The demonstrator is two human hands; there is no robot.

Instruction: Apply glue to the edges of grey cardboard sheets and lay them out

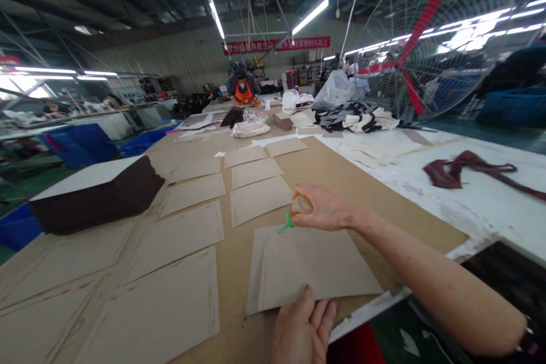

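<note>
My right hand (322,209) is wrapped round a yellowish squeeze bottle (301,205). Its green nozzle (285,223) points down at the far left corner of a grey-beige card panel (315,261). At the panel's near edge, my left hand (301,330) grips it with the thumb on top and the fingers below. A second sheet shows under the panel along its left side. To the left, several similar cards (183,230) lie in rows on the brown table covering (341,170), with streaks along some of their edges.
A thick dark stack (98,193) with a pale top stands at the table's left edge. On the right lie a brown strip (460,169) and fabric scraps (358,116), near a large fan (401,62). A person (244,88) in an orange apron is at the far end.
</note>
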